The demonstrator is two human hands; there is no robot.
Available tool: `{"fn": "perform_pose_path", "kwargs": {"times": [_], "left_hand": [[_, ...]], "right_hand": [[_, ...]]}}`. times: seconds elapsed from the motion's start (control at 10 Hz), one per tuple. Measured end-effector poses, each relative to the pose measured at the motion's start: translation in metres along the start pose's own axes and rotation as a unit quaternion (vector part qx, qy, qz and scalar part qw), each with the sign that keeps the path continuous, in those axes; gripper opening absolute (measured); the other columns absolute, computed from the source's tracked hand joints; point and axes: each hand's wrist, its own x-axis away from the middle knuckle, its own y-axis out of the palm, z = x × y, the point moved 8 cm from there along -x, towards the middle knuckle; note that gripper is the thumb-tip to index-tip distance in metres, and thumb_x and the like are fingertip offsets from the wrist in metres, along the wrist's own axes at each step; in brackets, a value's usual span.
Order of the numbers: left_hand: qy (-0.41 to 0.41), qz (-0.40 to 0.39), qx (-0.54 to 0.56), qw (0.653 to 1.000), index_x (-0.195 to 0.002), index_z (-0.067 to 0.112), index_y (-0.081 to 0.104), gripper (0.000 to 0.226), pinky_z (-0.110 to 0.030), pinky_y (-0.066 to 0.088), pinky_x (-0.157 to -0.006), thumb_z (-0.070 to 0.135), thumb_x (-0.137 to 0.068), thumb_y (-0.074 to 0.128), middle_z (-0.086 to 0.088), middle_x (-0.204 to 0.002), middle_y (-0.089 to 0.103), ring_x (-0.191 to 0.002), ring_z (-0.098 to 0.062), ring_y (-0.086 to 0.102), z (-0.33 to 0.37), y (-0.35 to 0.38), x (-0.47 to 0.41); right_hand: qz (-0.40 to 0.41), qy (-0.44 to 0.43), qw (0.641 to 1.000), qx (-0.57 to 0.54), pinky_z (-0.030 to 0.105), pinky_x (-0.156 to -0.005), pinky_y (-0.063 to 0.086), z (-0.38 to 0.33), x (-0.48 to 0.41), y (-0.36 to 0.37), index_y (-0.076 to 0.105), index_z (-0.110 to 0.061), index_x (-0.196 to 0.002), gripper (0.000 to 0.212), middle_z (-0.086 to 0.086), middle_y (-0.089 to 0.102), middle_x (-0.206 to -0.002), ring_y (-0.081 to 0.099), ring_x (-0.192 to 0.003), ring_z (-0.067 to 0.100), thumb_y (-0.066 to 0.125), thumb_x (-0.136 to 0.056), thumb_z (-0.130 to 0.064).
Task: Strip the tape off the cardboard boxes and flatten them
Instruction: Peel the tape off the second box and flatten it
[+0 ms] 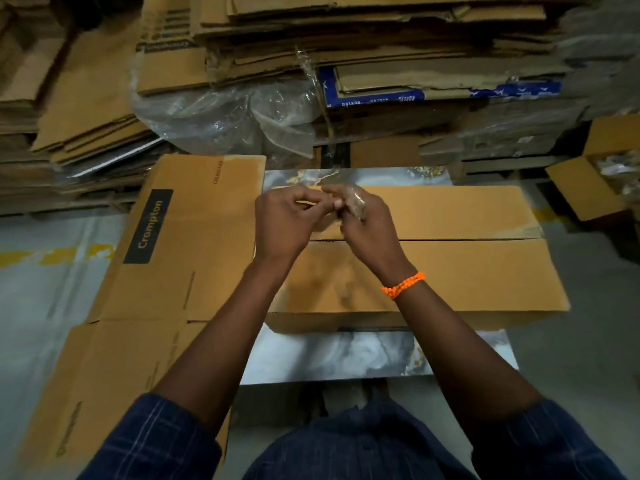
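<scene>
A closed brown cardboard box (460, 268) lies on a marble-patterned table (346, 355) in front of me, a seam running along its top. Above its left half, my left hand (280, 223) and my right hand (367, 226) meet, fingers curled. Between them they pinch a crumpled wad of clear tape (349, 199), most of it against my right fingers. An orange bracelet circles my right wrist. A flattened box printed "Crompton" (173, 237) lies to the left, partly over the table edge.
Tall stacks of flattened cardboard (346, 36) fill the back and the left. Clear plastic sheeting (225, 116) bulges below the stacks. An open carton with contents (602, 174) stands at the right. Grey floor with a yellow line lies on both sides.
</scene>
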Motion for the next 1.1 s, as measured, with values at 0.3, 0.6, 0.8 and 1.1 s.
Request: {"fn": "perform_pose_path", "kwargs": {"times": [0.3, 0.6, 0.8, 1.1], "left_hand": [[-0.505, -0.241, 0.600, 0.571, -0.144, 0.015, 0.055, 0.090, -0.051, 0.041, -0.112, 0.083, -0.087, 0.041, -0.018, -0.145, 0.056, -0.134, -0.038, 0.053, -0.015, 0.154, 0.107], [-0.526, -0.156, 0.582, 0.600, -0.126, 0.003, 0.059, 0.045, -0.038, 0.043, -0.099, 0.027, -0.108, 0.026, -0.015, -0.117, 0.063, -0.110, -0.028, 0.060, -0.006, 0.204, 0.106], [-0.484, -0.088, 0.585, 0.645, -0.139, 0.008, 0.058, 0.049, -0.031, 0.047, -0.096, 0.034, -0.097, 0.059, -0.008, -0.143, 0.059, -0.137, -0.025, 0.051, 0.047, 0.251, 0.108], [-0.415, -0.145, 0.435, 0.785, -0.131, 0.012, 0.063, 0.049, -0.040, 0.035, -0.120, 0.046, -0.106, 0.038, -0.006, -0.130, 0.069, -0.126, -0.015, 0.061, 0.139, 0.386, 0.153]], "right_hand": [[0.082, 0.263, 0.937, -0.213, 0.033, -0.066, 0.044, 0.026, 0.029, -0.032, 0.064, -0.016, -0.061, 0.066, 0.000, 0.061, -0.061, 0.055, -0.060, 0.014, 0.036, -0.102, -0.062], [0.020, 0.125, 0.971, 0.204, 0.037, -0.108, 0.040, 0.037, 0.062, -0.067, 0.012, -0.005, -0.159, 0.070, 0.021, 0.031, -0.154, 0.041, -0.136, 0.029, 0.043, -0.097, -0.018], [-0.033, 0.198, 0.978, 0.056, 0.036, -0.127, 0.000, 0.044, 0.088, -0.120, 0.035, -0.017, -0.156, 0.064, -0.003, 0.020, -0.166, 0.008, -0.152, 0.003, 0.031, -0.103, -0.053], [0.206, 0.122, 0.968, 0.079, 0.032, -0.096, 0.050, 0.117, 0.099, -0.319, 0.043, -0.020, -0.152, 0.050, 0.008, 0.065, -0.134, 0.063, -0.118, 0.018, 0.047, -0.102, -0.017]]}}
